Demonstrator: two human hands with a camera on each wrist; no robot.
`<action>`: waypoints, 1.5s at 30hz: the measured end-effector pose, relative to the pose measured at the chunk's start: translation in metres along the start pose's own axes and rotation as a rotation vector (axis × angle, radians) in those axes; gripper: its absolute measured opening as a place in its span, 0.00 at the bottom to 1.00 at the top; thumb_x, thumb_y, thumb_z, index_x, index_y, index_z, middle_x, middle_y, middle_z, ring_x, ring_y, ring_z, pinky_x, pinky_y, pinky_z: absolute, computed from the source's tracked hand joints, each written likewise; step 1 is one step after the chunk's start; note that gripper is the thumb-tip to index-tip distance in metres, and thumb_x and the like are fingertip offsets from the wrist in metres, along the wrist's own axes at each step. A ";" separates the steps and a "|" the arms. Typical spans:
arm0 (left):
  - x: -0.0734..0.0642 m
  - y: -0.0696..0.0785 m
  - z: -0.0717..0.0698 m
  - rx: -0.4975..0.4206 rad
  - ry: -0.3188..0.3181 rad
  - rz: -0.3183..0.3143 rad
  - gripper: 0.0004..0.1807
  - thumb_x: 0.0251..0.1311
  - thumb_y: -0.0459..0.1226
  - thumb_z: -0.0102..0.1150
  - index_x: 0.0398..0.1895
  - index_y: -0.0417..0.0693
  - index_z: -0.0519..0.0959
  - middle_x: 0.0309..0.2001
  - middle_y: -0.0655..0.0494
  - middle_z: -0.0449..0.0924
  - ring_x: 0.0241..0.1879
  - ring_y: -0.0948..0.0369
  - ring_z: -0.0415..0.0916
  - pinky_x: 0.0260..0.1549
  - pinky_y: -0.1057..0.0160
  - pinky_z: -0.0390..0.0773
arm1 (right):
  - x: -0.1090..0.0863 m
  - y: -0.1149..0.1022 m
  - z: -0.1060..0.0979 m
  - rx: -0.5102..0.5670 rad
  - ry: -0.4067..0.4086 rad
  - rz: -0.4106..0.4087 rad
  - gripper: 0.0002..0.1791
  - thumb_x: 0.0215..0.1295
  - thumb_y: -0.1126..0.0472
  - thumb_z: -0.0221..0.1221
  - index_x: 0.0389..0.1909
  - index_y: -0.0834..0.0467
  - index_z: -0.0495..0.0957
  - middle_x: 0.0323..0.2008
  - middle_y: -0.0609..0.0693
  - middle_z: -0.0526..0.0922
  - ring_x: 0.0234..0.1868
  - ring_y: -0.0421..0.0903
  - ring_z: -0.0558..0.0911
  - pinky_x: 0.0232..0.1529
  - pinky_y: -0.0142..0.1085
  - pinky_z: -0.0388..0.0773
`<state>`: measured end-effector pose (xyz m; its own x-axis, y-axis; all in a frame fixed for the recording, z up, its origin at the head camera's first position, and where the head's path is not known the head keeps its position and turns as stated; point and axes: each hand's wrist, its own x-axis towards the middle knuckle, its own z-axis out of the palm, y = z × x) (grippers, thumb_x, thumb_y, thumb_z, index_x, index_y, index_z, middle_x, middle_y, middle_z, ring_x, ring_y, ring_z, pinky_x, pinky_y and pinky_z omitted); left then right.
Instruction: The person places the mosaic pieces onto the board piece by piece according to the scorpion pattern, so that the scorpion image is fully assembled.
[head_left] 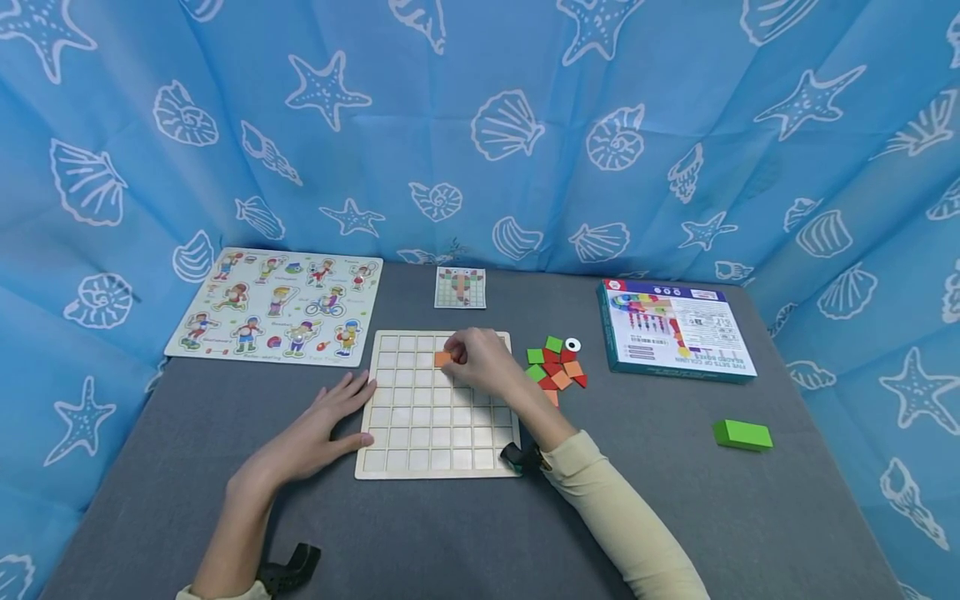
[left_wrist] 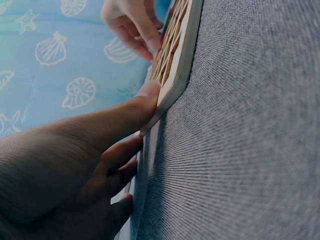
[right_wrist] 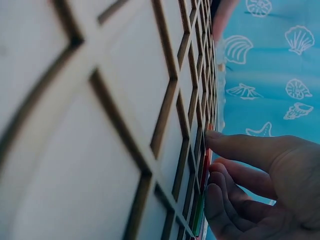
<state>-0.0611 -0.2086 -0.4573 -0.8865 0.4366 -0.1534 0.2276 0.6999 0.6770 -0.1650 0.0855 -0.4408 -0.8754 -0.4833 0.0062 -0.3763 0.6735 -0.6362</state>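
Observation:
A white grid board (head_left: 363, 467) with pale square cells lies on the table. An orange square tile (head_left: 442, 359) sits over a cell in one of its upper rows. My right hand (head_left: 483, 362) reaches over the board, thumb and fingertips pinching this tile at its right side. In the right wrist view, red and green pieces (right_wrist: 198, 212) show along the grid's far side by the fingers, hidden by the hand in the head view. My left hand (head_left: 322, 429) rests at the board's left edge, fingers spread; its thumb (left_wrist: 150, 90) touches the rim.
Right of the board lies a pile of red, green and orange tiles (head_left: 551, 368) with a white ring (head_left: 573, 344). A small pattern card (head_left: 461, 288) is behind the board, a picture puzzle (head_left: 277, 308) at left, a boxed set (head_left: 678, 329) and green block (head_left: 742, 435) at right.

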 end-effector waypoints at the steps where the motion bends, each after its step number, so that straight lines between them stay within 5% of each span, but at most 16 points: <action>1: 0.000 0.000 0.000 0.000 0.000 0.000 0.46 0.72 0.48 0.69 0.86 0.42 0.60 0.88 0.37 0.50 0.87 0.32 0.42 0.81 0.21 0.42 | 0.000 0.000 0.000 -0.004 -0.005 -0.004 0.11 0.68 0.66 0.72 0.49 0.65 0.89 0.39 0.55 0.90 0.38 0.45 0.85 0.44 0.40 0.86; 9: -0.001 0.000 0.000 0.006 0.010 0.009 0.46 0.72 0.48 0.70 0.86 0.42 0.61 0.88 0.37 0.51 0.87 0.31 0.43 0.80 0.20 0.43 | -0.003 0.000 -0.002 -0.011 -0.037 -0.033 0.13 0.70 0.64 0.72 0.52 0.64 0.90 0.42 0.57 0.90 0.39 0.46 0.84 0.46 0.40 0.85; 21: -0.003 -0.010 0.007 -0.031 0.085 0.101 0.46 0.70 0.51 0.70 0.86 0.45 0.63 0.87 0.37 0.54 0.87 0.33 0.45 0.77 0.18 0.45 | -0.020 0.027 -0.020 0.062 0.078 0.006 0.14 0.71 0.62 0.71 0.55 0.61 0.90 0.43 0.56 0.89 0.42 0.48 0.86 0.46 0.40 0.84; 29: 0.000 0.000 0.000 -0.010 0.003 0.004 0.46 0.72 0.48 0.69 0.86 0.42 0.61 0.88 0.37 0.51 0.87 0.31 0.42 0.81 0.21 0.42 | -0.043 0.051 -0.040 0.087 0.148 0.069 0.15 0.71 0.62 0.71 0.55 0.63 0.89 0.44 0.58 0.90 0.42 0.49 0.87 0.43 0.40 0.87; 35: 0.000 0.001 0.000 -0.014 -0.012 -0.013 0.46 0.72 0.48 0.69 0.86 0.42 0.60 0.88 0.38 0.50 0.88 0.32 0.41 0.81 0.21 0.41 | -0.061 0.070 -0.057 0.001 0.199 0.141 0.12 0.73 0.64 0.69 0.53 0.65 0.89 0.45 0.59 0.91 0.41 0.50 0.87 0.46 0.45 0.89; 45: 0.000 -0.001 0.000 -0.022 -0.011 -0.010 0.47 0.72 0.49 0.70 0.86 0.44 0.60 0.89 0.38 0.49 0.88 0.33 0.40 0.81 0.21 0.40 | -0.075 0.093 -0.071 -0.088 0.197 0.249 0.10 0.71 0.62 0.71 0.46 0.65 0.89 0.38 0.59 0.90 0.33 0.47 0.81 0.32 0.30 0.75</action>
<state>-0.0611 -0.2096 -0.4582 -0.8843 0.4357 -0.1678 0.2099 0.6920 0.6907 -0.1562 0.2241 -0.4456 -0.9825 -0.1856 0.0136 -0.1604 0.8074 -0.5678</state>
